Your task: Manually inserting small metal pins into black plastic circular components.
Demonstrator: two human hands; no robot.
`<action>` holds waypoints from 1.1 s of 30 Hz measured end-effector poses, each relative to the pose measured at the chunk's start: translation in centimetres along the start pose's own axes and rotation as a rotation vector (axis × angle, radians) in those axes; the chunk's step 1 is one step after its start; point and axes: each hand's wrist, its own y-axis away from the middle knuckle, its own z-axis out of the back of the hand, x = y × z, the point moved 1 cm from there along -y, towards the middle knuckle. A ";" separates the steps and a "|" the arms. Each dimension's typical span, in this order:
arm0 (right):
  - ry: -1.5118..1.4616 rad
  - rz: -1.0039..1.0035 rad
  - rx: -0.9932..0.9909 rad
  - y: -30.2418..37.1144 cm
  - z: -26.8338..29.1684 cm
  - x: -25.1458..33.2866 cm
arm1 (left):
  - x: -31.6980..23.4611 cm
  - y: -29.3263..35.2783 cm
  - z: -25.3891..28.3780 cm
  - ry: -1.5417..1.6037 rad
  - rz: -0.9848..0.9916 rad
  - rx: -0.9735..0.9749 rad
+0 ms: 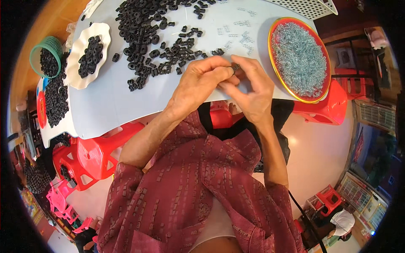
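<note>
Near the table's front edge my two hands meet at the fingertips. Between them is a small black plastic piece [236, 67], shaped like a cord-lock part and mostly covered by fingers. My left hand [197, 84] is closed, its thumb and forefinger pinching the piece. From the other side, my right hand [254, 90] holds the piece too, with thumb and fingers curved around it. Just beyond the hands lies a large spread of loose black plastic parts [141, 46]. Small metal springs [246, 38] lie scattered on the table behind my right hand.
A red, gold-rimmed tray [274, 69] heaped with springs stands at the right. On the left are a white scalloped dish [76, 55] with black parts and a green basket [52, 42]. Red stools [98, 156] stand below the table [114, 101]. A person [342, 222] is at the lower right.
</note>
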 end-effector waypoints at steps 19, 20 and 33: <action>0.089 0.010 -0.027 -0.1 -0.8 0.0 | -0.2 -0.9 1.0 -0.031 -0.008 0.119; 0.076 -0.015 -0.020 -0.1 -0.8 0.1 | -0.3 -0.8 0.9 -0.030 -0.016 0.120; 0.077 0.008 -0.002 0.2 -0.3 -0.1 | 0.0 -0.7 1.0 0.002 -0.018 0.205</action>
